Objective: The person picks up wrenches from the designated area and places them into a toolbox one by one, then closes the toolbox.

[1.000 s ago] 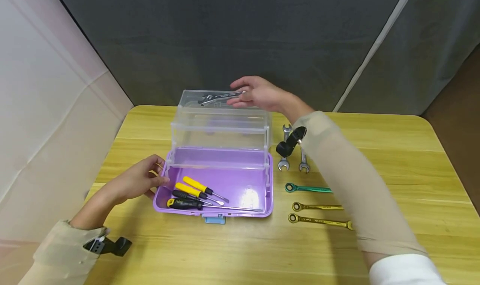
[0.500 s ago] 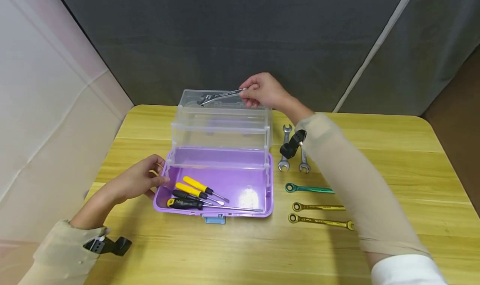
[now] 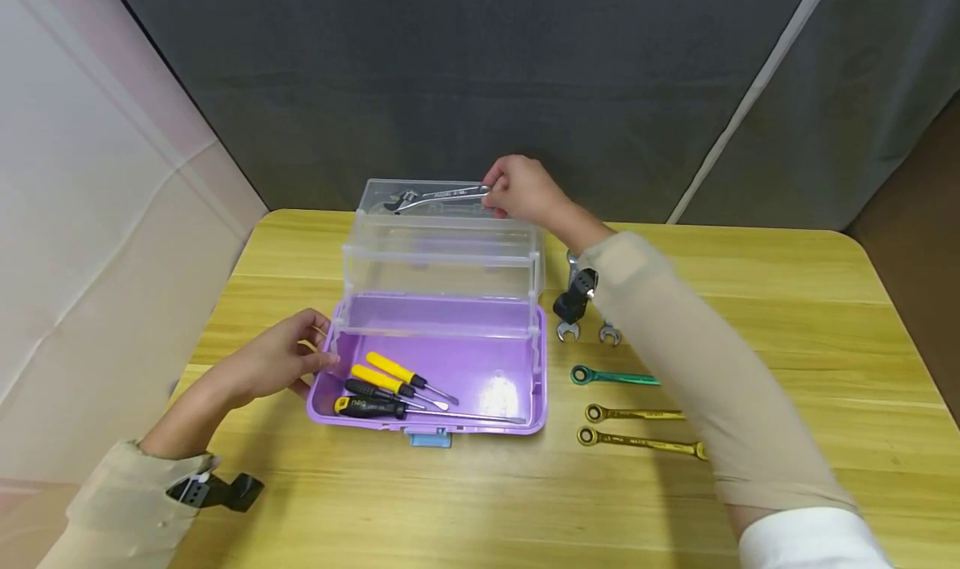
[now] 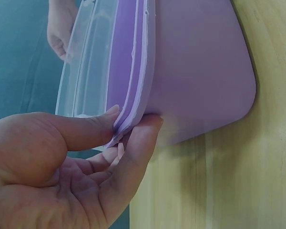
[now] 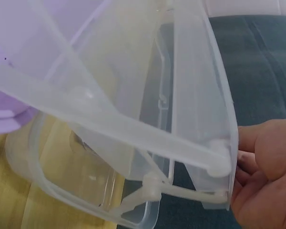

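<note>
right hand [image 3: 517,187] pinches the silver wrench [image 3: 435,197] by its near end, long axis running left over the clear top tray [image 3: 442,219]; left hand [image 3: 273,361] pinches the purple toolbox [image 3: 525,423] rim.

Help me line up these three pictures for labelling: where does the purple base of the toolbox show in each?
Head: purple base, lower centre, screwdrivers inside.
Left wrist: upper right, left hand pinching its rim.
Right wrist: a sliver at far left.
Shared landmark: the clear upper tray, seen in all three.
</note>
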Action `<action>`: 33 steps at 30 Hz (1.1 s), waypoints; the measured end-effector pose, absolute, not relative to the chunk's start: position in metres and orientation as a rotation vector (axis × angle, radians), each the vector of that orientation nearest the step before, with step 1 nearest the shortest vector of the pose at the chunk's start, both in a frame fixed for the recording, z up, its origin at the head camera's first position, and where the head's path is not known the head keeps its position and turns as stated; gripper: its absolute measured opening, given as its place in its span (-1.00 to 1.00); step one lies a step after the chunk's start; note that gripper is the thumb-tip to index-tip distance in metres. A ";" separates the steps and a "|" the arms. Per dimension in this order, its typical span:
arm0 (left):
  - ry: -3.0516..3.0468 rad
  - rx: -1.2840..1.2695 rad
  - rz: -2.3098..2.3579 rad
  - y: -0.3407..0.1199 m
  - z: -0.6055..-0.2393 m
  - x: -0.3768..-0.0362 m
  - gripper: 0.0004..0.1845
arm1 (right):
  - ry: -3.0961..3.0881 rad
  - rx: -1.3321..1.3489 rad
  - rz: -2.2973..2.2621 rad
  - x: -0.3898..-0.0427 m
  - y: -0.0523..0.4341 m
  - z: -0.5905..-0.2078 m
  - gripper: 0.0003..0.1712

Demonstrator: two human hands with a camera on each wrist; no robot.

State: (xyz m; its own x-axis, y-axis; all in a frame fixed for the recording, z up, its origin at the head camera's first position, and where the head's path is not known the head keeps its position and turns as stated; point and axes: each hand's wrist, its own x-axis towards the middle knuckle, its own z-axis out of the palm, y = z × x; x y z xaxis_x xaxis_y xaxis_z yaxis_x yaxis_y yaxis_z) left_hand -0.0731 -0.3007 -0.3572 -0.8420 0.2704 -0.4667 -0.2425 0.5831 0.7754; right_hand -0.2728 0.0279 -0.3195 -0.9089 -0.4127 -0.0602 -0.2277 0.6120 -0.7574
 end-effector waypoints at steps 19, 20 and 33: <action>2.265 0.035 1.229 -0.302 -0.358 -0.075 -0.64 | 2.708 -0.573 -1.227 -0.271 0.035 -0.316 -0.82; 2.265 0.038 1.229 -0.302 -0.358 -0.075 -0.64 | 2.711 -0.587 -1.239 -0.270 0.037 -0.315 -0.82; 2.258 0.038 1.226 -0.300 -0.354 -0.077 -0.62 | 2.784 -0.931 -0.842 -0.238 0.075 -0.286 -0.41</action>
